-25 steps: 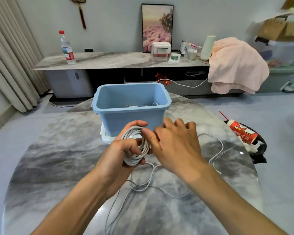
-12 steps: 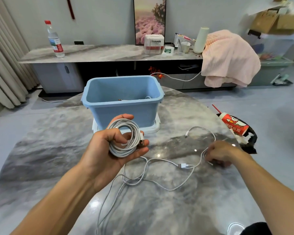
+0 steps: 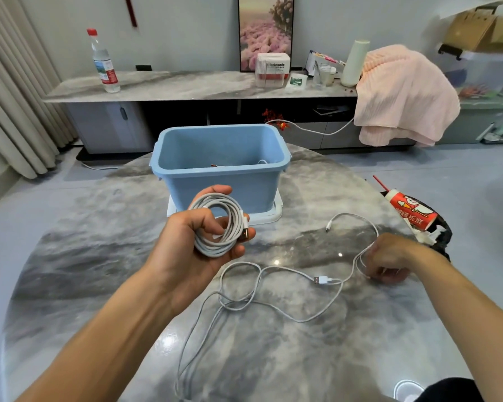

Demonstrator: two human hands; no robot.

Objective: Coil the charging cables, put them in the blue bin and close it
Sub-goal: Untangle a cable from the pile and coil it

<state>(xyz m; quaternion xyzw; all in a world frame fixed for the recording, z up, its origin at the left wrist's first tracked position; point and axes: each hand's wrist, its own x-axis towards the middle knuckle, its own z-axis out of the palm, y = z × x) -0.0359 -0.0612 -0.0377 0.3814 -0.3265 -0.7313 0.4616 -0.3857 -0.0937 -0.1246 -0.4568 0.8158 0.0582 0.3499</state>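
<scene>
A: We kept the coiled cable (image 3: 219,224) up in our left hand (image 3: 199,242), fingers curled round the loops so they wouldn't spring apart, just in front of the blue bin (image 3: 219,166).

B: And our right hand (image 3: 388,261)?

A: Down on the table (image 3: 99,256), clenched on the loose cable (image 3: 273,285), seemingly to gather it next. The bin stood open.

Our left hand (image 3: 198,242) grips a coiled white cable (image 3: 218,224) before the open blue bin (image 3: 219,166); our right hand's (image 3: 389,261) fingers (image 3: 373,271) pinch a loose cable (image 3: 288,285) sprawled across the surface (image 3: 99,256).
</scene>
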